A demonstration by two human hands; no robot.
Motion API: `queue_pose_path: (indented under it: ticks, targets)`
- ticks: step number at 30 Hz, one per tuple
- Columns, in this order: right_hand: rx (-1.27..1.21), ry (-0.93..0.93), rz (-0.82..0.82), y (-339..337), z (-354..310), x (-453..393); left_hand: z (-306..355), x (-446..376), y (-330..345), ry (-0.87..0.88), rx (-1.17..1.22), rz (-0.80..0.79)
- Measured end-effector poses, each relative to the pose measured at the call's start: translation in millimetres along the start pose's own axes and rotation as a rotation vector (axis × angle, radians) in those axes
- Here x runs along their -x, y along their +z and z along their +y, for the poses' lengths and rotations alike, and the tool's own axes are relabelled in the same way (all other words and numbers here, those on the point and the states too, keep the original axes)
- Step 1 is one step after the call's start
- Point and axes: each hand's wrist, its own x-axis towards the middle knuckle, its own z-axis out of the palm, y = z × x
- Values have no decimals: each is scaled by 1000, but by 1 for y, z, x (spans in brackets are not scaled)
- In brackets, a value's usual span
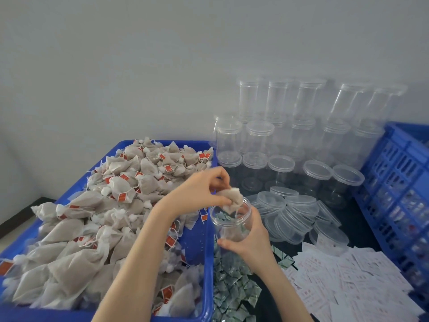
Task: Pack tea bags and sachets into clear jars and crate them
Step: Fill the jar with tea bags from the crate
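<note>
Tea bag point(231, 199) pinched in left fingers point(220, 201) — over jar point(228, 223) mouth.

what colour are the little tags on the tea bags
Orange-red tags on beige tea bags; head view.

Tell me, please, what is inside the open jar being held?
Inside the jar: a green-white sachet and tea bags; the left hand pushes another in. The right hand covers its base.

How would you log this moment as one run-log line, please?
step: filling jar | left hand: pinches tea bag over jar mouth | right hand: holds open jar | tea-bag bin: heaped
</note>
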Motion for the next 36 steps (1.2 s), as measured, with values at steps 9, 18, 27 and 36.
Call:
queue_pose_path:
  ticks: [9, 18, 27, 36]
  targets:
    - [-29, -19, 3, 0, -5, -4, -17, -7, -3, -19, -117, 63]
    - [-11, -33, 13, 0, -2, -1, -98, -10, -2, -675, -866, -70]
    - [-23, -37, 15, 0, -3, 1, -96, -10, -12, -653, -846, 55]
    - [-41, -19, 11, 2, 0, -1, -53, -7, -27, -256, -585, 534]
